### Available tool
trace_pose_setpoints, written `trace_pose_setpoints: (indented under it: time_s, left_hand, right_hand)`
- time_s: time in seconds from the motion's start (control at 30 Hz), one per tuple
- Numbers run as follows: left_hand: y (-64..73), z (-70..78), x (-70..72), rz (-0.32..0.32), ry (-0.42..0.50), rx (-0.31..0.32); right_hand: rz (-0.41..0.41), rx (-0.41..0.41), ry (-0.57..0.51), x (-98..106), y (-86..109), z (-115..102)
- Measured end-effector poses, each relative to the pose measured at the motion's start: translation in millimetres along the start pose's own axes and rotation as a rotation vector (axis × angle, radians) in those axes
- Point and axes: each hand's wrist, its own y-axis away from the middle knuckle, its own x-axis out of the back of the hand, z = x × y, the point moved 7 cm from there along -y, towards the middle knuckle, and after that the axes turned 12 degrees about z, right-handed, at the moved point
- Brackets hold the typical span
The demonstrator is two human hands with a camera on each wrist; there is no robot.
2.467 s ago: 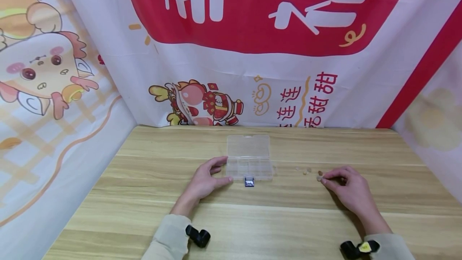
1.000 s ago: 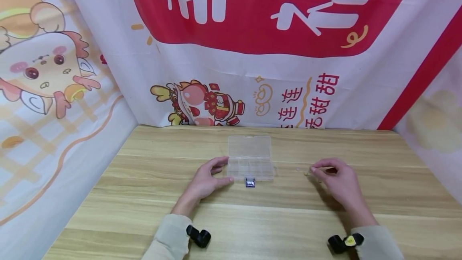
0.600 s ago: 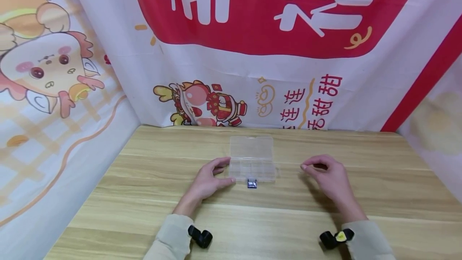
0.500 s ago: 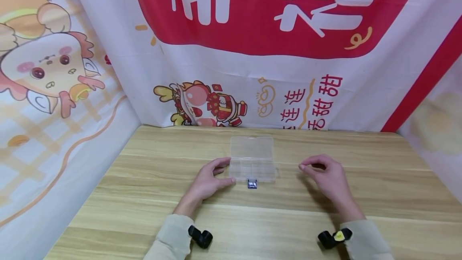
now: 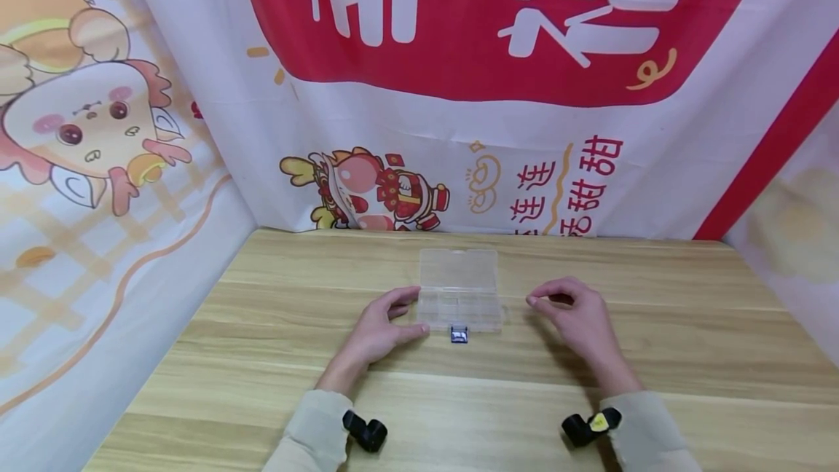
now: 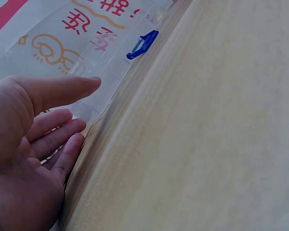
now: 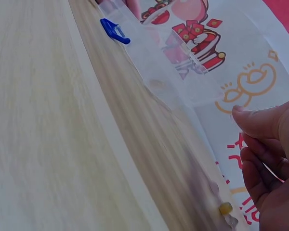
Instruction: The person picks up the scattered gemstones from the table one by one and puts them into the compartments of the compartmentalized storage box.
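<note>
A clear plastic compartment box point(image 5: 486, 304) lies on the table with its lid point(image 5: 457, 269) tipped back. Its blue latch point(image 5: 459, 334) hangs at the front. My left hand point(image 5: 378, 328) holds the box's left side, thumb at the front corner and fingers near the hinge end; in the left wrist view the thumb reaches along the wall. Right of the box, my right hand point(image 5: 577, 312) is raised, thumb and fingertips pinched together; the small bead between them is hidden. In the right wrist view a yellow bead point(image 7: 225, 208) lies below that hand, beside clear beads point(image 7: 231, 221).
Wooden table point(image 5: 459, 414) spreads in front of and around the box. A printed cloth point(image 5: 406, 115) hangs behind it, and another patterned cloth point(image 5: 85, 130) stands at the left side. A small clear tab point(image 5: 504, 312) shows at the box's right end.
My right hand has moved left from the loose beads toward the box, its fingertips still pinched. A pale bead showed at those fingertips earlier. The left hand stays at the box.
</note>
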Motion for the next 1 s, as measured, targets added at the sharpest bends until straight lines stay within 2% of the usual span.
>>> trace_pose_setpoints:
  time_s: [0.5,0.77,1.0]
  left_hand:
    - [2.3,0.4,0.6,-0.002,-0.017,-0.001]
    - [1.3,1.2,1.1,-0.002,0.001,-0.006]
    - [1.3,1.6,0.6,-0.007,-0.002,-0.012]
  right_hand:
    - [-0.053,-0.040,-0.042,-28.0,2.1,-13.1]
    - [-0.052,-0.025,-0.049,-41.2,1.5,-18.8]
    - [-0.057,-0.053,-0.040,-47.3,2.0,-20.3]
